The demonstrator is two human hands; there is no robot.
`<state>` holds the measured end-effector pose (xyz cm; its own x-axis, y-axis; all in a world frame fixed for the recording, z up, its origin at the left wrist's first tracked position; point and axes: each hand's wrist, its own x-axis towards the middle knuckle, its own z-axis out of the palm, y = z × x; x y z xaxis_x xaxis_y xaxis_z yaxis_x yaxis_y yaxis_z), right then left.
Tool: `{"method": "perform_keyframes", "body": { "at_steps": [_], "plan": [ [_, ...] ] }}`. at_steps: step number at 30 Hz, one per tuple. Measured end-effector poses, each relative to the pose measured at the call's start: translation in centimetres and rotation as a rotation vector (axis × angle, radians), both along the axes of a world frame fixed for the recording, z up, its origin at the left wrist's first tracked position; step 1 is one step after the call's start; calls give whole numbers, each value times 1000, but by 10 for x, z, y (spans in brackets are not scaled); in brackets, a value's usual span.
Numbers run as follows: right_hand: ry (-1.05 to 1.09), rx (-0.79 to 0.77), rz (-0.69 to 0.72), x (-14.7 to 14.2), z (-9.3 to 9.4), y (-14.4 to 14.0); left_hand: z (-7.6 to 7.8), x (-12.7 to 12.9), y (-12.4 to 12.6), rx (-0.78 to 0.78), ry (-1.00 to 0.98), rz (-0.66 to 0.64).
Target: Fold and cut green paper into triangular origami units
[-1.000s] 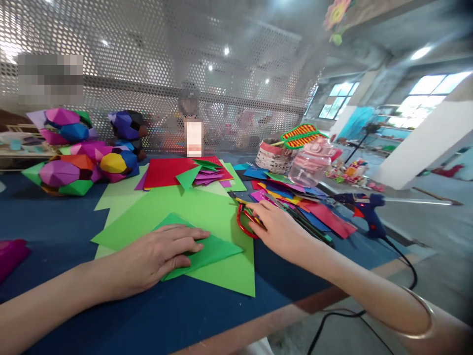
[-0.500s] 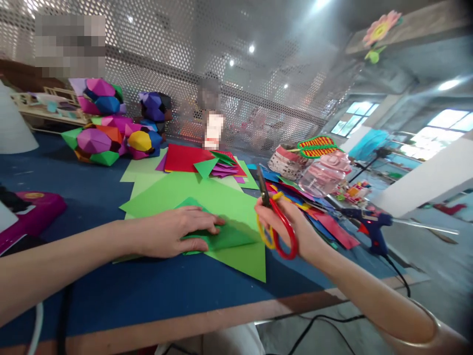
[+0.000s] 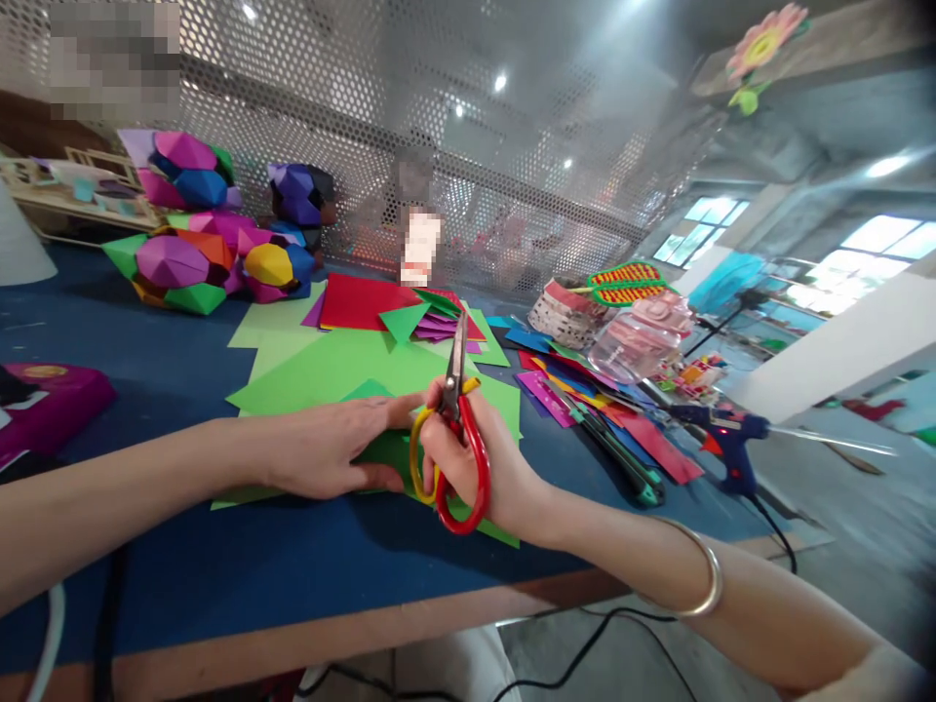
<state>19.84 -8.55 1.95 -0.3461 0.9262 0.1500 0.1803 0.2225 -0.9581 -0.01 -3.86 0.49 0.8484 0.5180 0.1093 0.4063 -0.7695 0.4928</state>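
Observation:
My left hand (image 3: 332,448) lies flat on a folded dark green paper (image 3: 387,450) that rests on larger light green sheets (image 3: 329,363) on the blue table (image 3: 219,565). My right hand (image 3: 475,468) grips red and yellow scissors (image 3: 454,429), blades pointing up and away, closed. The scissors hover just over the green paper, right beside my left hand's fingertips.
Colourful folded paper balls (image 3: 205,244) stand at the back left. A stack of red and purple sheets (image 3: 380,307) lies behind the green ones. Mixed paper scraps (image 3: 585,390), a clear jar (image 3: 636,341), a basket (image 3: 566,310) and a blue glue gun (image 3: 723,434) sit right. A pink object (image 3: 51,405) lies left.
My right hand picked the scissors off the table at the right, lifted them and brought them left over the green paper. My left hand stayed pressed on the paper.

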Motion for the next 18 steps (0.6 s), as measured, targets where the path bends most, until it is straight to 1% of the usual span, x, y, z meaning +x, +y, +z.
{"method": "perform_keyframes", "body": {
  "at_steps": [3,7,11,15,18],
  "plan": [
    [-64,29,33,1,2,3,0,0,0,-10,35,32],
    [-97,23,33,10,5,8,0,0,0,-9,19,13],
    [-167,-18,-33,30,6,10,0,0,-1,-28,18,20],
    [-230,31,-52,55,2,14,-1,-1,-1,-53,25,11],
    [-276,53,-107,72,0,15,-2,-2,0,-67,42,23]
  ]
}}
